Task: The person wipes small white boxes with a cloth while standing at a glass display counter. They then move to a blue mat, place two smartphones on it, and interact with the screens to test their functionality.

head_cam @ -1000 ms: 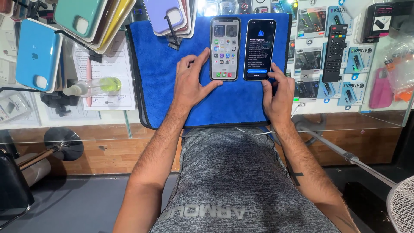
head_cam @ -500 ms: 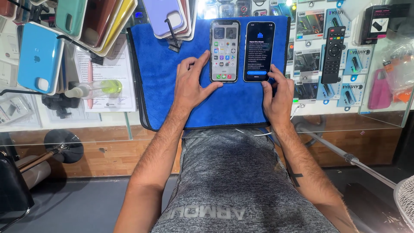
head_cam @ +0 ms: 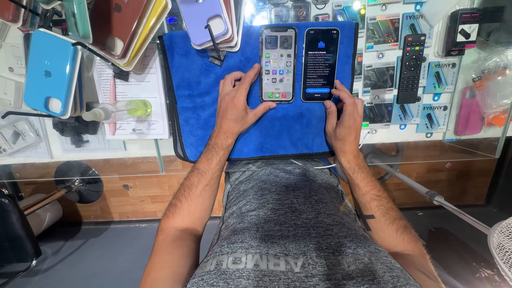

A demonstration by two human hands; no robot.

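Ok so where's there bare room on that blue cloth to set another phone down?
The blue cloth is bare left of the left hand, and between both hands below the two phones. Its top edge is crowded with phone cases, and the right hand fills the right side.

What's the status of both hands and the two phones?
Left hand flat beside left phone. Right hand thumb on right phone. Both phones lit on blue cloth. Nothing blocking.

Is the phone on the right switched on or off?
On. The right phone lies face up on the blue cloth with its screen lit, showing pale text on dark; the right hand touches its lower edge.
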